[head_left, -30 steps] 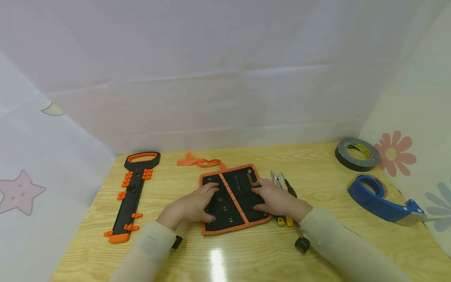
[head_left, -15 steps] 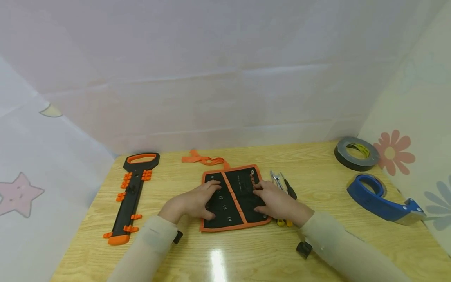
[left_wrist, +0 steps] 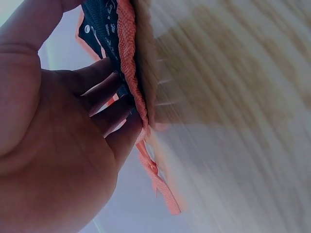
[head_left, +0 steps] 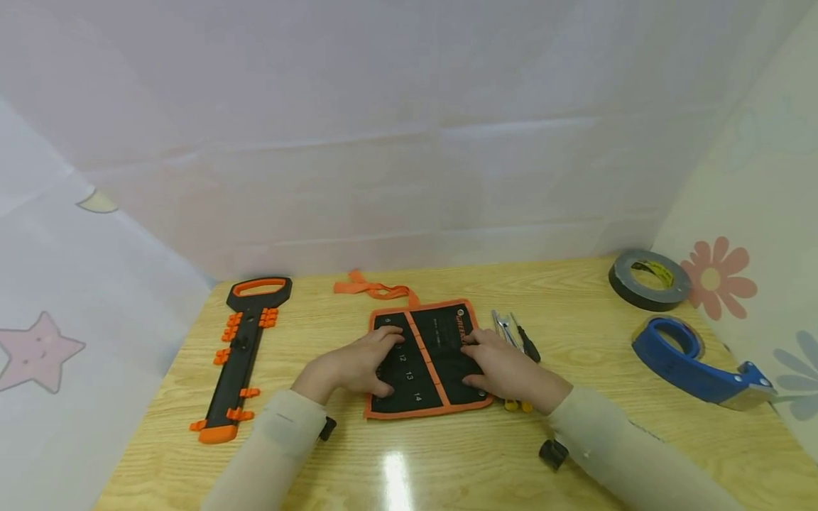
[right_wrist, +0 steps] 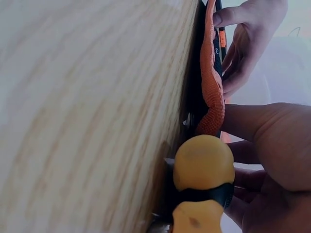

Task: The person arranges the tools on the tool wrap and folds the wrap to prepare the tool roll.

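Note:
A black tool pouch (head_left: 441, 330) with orange edging lies spread on the table, white size numbers printed down its left half. My left hand (head_left: 353, 363) rests on its left side, fingers relaxed on the fabric; the left wrist view shows the fingertips along the orange edge (left_wrist: 127, 43). On the right side of the pouch rests my right hand (head_left: 506, 365), fingers loosely bent. An orange tie strap (head_left: 377, 289) trails from the far edge. Close by my right hand lie wrenches (head_left: 505, 328), a black-handled screwdriver (head_left: 530, 346) and yellow handle ends (head_left: 511, 405), partly hidden.
A black rack with orange clips (head_left: 233, 372) and a handle lies at the left. A roll of grey tape (head_left: 658, 291) and a blue tape dispenser (head_left: 686, 369) sit at the right. Printed sheets (head_left: 409, 184) stand behind and at both sides.
The pouch and its strap have slid slightly to the right under both hands, now covering more of the yellow handles. The hands keep nearly the same pose.

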The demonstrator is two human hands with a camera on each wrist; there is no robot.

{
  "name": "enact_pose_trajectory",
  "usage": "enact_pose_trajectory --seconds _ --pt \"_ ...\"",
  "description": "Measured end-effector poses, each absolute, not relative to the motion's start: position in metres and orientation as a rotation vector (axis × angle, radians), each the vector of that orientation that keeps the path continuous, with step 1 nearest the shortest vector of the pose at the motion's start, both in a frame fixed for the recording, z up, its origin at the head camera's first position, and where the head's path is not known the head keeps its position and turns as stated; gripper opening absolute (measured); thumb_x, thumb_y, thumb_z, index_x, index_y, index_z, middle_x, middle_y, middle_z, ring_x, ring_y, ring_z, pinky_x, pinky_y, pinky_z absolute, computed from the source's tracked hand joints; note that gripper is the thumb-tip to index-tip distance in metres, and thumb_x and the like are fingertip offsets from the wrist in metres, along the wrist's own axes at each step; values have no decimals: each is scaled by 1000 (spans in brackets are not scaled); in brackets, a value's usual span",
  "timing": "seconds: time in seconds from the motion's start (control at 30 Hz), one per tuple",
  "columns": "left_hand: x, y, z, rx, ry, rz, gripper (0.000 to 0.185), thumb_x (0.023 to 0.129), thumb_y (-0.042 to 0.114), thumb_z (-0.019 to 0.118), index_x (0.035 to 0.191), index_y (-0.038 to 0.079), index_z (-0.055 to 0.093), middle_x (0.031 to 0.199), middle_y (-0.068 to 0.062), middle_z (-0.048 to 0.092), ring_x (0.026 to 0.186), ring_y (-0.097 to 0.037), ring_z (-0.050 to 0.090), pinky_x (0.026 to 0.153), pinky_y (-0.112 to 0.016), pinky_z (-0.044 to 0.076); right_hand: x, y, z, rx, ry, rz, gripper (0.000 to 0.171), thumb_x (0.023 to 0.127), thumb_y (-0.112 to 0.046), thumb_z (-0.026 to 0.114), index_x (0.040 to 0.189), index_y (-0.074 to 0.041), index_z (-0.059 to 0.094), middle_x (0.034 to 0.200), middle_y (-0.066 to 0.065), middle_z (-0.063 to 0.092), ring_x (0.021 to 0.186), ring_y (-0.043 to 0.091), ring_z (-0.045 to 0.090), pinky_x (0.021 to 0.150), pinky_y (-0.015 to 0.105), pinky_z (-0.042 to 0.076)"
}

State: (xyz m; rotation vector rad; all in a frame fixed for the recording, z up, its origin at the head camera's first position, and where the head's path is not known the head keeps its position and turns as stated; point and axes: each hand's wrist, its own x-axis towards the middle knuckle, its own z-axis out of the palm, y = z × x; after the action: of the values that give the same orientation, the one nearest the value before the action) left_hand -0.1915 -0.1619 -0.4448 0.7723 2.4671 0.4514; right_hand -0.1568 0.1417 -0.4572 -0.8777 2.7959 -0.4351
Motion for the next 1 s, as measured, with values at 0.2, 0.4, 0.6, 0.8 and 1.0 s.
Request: enact_pose_trajectory --seconds 0.2,0.4,0.6,0.8,1.0 --pt "-192 -162 -445 777 2468 453 94 93 25 86 169 8 33 180 -12 20 165 -36 26 131 -54 33 -156 141 -455 -868 2799 -443 56 98 -26 83 138 10 68 149 24 59 138 41 56 113 53 52" --pt "-192 -162 -444 776 2465 462 95 92 24 87 168 7 33 179 -13 21 165 -37 26 130 -55 34 -154 141 -453 -853 2798 -462 55 98 -25 83 138 9 68 149 24 59 138 41 56 112 53 53" --pt "-191 -162 -445 776 2460 470 93 93 24 86 169 8 34 180 -12 19 167 -36 22 131 -54 33 -153 142 -454 -837 2803 -475 55 98 -26 83 138 9 68 150 22 59 138 41 56 112 54 53" --pt "-183 -163 -446 786 2479 481 87 97 24 82 168 5 36 181 -14 19 168 -36 20 132 -54 32 -152 142 -457 -838 2807 -504 53 98 -25 83 137 8 69 152 23 58 140 41 55 115 56 50" --pt "-167 -167 -444 805 2494 510 89 97 34 82 168 5 36 180 -15 20 167 -37 22 131 -55 33 -151 141 -457 -841 2816 -528 51 98 -25 83 136 6 71 154 22 57 142 42 53 116 59 48"
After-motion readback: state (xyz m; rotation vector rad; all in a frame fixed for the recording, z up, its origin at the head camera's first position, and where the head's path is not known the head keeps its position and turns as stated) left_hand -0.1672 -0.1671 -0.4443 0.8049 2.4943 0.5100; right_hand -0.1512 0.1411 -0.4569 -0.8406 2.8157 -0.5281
